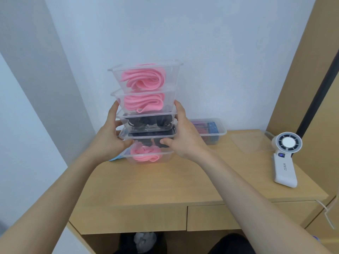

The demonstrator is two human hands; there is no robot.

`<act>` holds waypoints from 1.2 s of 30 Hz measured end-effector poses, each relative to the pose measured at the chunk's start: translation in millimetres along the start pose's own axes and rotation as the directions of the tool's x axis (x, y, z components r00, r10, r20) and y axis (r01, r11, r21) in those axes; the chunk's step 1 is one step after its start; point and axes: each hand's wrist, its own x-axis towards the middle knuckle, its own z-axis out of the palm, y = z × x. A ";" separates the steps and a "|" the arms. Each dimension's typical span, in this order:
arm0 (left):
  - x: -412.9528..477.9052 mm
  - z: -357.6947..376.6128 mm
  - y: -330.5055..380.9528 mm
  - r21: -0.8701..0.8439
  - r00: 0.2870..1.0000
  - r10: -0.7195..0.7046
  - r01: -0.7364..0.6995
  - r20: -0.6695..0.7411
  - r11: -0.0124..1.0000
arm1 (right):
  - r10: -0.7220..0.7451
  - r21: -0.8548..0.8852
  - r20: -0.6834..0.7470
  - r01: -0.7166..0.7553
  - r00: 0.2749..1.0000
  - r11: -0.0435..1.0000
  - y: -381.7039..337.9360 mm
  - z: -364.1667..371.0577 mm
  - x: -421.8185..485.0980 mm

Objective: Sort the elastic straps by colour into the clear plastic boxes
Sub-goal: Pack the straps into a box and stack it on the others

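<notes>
While left hand and right hand clasp opposite sides of upright stack of four clear plastic boxes, fingers curled round lower two, I note stack's tall axis vertical, centred between hands, directly above pink-filled clear box on wooden desk; contact there unclear.

Pale blue-grey walls, light wooden desk with drawers, wooden wardrobe right

Upright stack of four clear rectangular plastic boxes, centre: upper two hold coiled pink elastic straps, lower two black elastic straps. Directly beneath, fifth clear box on desk, more pink straps inside. Far right, sixth clear box with blue and purple straps.
</notes>
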 end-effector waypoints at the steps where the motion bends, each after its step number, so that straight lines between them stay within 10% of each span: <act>1: -1.9 1.2 -0.9 0.000 1.000 -0.001 0.001 0.005 1.000 | 0.000 0.002 0.003 0.000 1.000 1.000 0.6 -0.7 -0.7; 7: -13.7 -7.1 -7.8 -0.046 0.997 -0.068 0.067 -0.023 0.997 | 0.034 -0.018 0.087 -0.033 0.996 0.999 6.6 -24.9 -5.1; 17: -76.6 2.1 12.6 -0.098 0.917 -0.037 -0.002 -0.398 0.995 | 0.180 -0.523 0.144 -0.080 0.973 0.849 101.9 -78.1 31.7; 27: -86.7 106.3 36.1 -0.152 0.994 0.060 -0.045 0.094 0.987 | 0.109 -0.524 0.093 -0.044 0.990 0.850 117.0 -84.2 -14.2; 36: -73.2 180.6 40.1 -0.130 0.970 0.033 -0.001 0.242 0.991 | 0.085 -0.391 0.176 -0.010 0.981 0.920 103.9 -114.9 -74.6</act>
